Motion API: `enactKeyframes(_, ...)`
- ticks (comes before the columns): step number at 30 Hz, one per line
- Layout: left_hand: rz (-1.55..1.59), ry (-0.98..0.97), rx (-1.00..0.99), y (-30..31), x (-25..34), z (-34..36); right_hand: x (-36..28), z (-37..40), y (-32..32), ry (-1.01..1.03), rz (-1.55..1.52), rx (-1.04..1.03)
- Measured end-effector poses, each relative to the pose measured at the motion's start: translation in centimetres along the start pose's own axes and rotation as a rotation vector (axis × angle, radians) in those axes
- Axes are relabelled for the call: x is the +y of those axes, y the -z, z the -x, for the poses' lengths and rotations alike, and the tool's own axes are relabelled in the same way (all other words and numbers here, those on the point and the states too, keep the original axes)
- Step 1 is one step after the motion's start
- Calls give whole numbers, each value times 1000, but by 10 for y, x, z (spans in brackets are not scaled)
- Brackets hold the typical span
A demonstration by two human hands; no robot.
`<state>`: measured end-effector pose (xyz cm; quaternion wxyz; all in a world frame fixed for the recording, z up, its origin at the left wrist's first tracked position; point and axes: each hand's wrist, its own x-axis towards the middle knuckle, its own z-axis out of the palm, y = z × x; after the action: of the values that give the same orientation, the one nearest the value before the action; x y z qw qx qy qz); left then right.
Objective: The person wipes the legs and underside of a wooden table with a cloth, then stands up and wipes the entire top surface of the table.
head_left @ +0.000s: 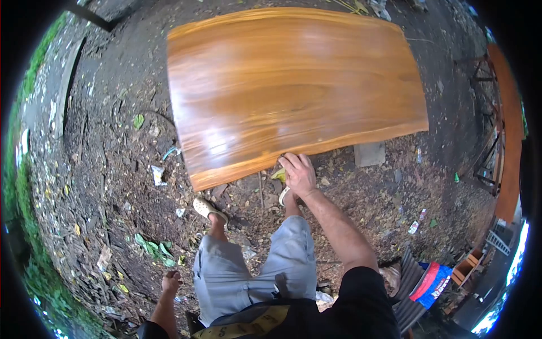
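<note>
A wide slab of glossy orange-brown wood (299, 85) with wavy grain lies before me, light glaring off its left part. At its near edge is my right hand (300, 174), fingers bent and closed together right at the rim. Something small and dark shows by those fingertips, and I cannot tell what it is. Just below them appears a yellow-green piece (278, 174), partly hidden by the hand. My left hand (171, 281) hangs low at my left side, away from the slab, its fingers loosely curled and apart with nothing visible in them.
A grey block (370, 153) shows under the slab's near right edge. Leaves and litter cover the ground around my pale clogs (210, 209). A long brown board (506, 130) stands on supports at far right. A red and blue bag (432, 284) lies at lower right.
</note>
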<state>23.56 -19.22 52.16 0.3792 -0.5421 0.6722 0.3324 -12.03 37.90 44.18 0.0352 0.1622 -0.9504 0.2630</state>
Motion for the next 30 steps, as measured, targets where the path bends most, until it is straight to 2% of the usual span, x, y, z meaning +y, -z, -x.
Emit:
enactKeyframes(5, -74, -51, 10, -71, 57, 59, 89, 17, 51, -4, -50, 23)
enactKeyframes(10, -207, -97, 1, -114, 115, 96, 168, 31, 104, -86, -4, 82)
enactKeyframes(16, -329, -126, 40, -134, 157, 108, 247, 52, 159, -133, 41, 111)
enactKeyframes(23, -317, -131, 16, -146, 195, 116, 316, 65, 215, -259, 56, 192)
enactKeyframes(26, -345, -198, 17, -153, 202, 116, 353, 69, 240, -277, 98, 223)
enactKeyframes(30, -527, -177, 22, -161, 218, 109, 397, 76, 271, -308, 181, 249)
